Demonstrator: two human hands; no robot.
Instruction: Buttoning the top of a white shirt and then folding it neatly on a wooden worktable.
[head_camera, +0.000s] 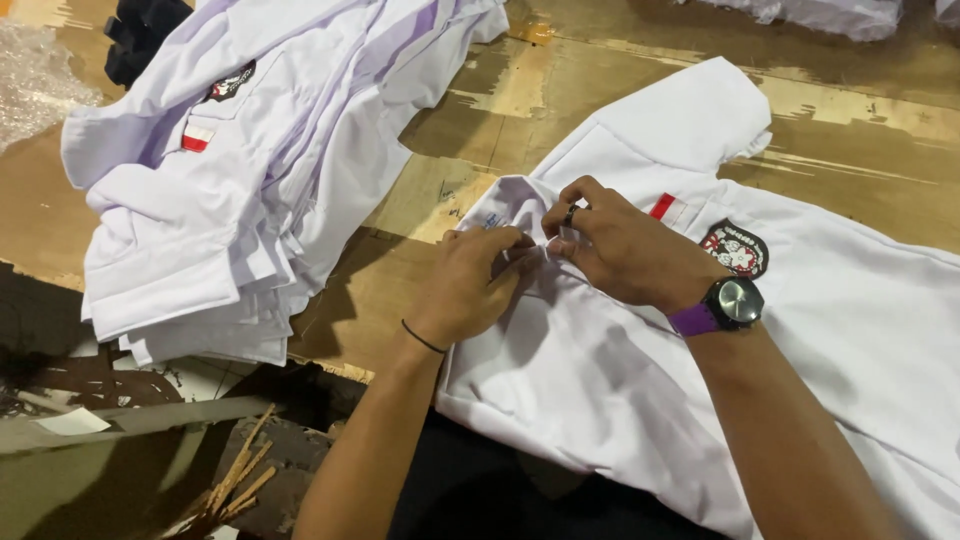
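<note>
worn plywood table (600, 80): left hand (470, 285) and right hand (625, 250) both pinch white shirt (600, 390) collar; best kept flat, edges aligned.

Stacked white shirts (230, 170) — bamboo sticks (238, 480) below

collar label (492, 221): white, blue print | paper slip (72, 422): white, lower left

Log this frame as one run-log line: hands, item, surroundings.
left hand: pinching collar | right hand: pinching collar | item: white shirt flat on wooden table | nearby: shirt stack at left
</note>
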